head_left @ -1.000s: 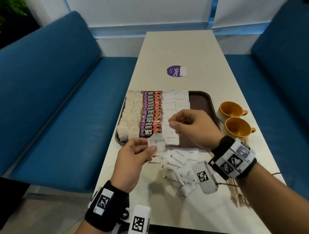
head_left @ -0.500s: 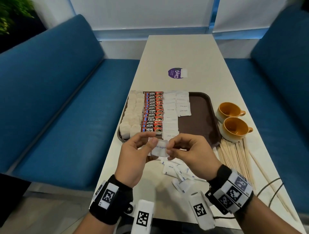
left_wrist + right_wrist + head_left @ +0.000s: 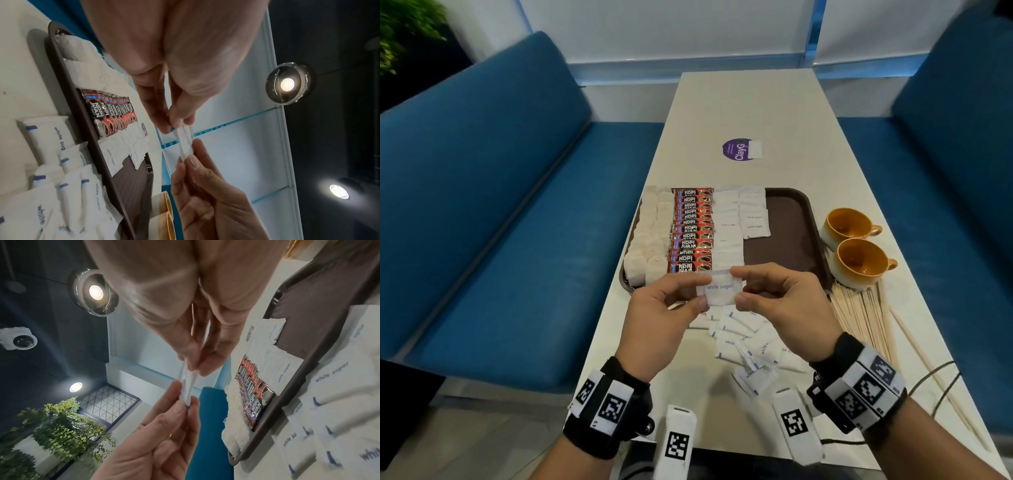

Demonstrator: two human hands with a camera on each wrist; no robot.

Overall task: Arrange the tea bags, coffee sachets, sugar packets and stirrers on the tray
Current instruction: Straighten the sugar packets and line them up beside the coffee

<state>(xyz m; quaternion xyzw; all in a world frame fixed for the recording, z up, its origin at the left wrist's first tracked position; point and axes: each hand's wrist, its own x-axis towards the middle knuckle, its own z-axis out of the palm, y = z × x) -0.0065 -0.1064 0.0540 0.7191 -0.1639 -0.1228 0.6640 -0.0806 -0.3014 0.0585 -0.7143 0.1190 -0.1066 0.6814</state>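
Both hands hold one white sugar packet (image 3: pixel 719 291) up in the air, just over the near edge of the tray (image 3: pixel 787 219). The left hand (image 3: pixel 661 315) pinches its left end and the right hand (image 3: pixel 784 301) pinches its right end, with thumb and fingers.

On the tray lie rows of tea bags (image 3: pixel 650 236) at the left edge, then coffee sachets (image 3: pixel 691 229), then sugar packets (image 3: pixel 736 222). More loose packets (image 3: pixel 750 342) lie near the table's near edge. Stirrers (image 3: pixel 859 315) lie by the right edge, maybe touching a cup (image 3: pixel 859 260).

Left hand (image 3: pixel 666 310) and right hand (image 3: pixel 784 301) raised together, fingertips in pinching grip.
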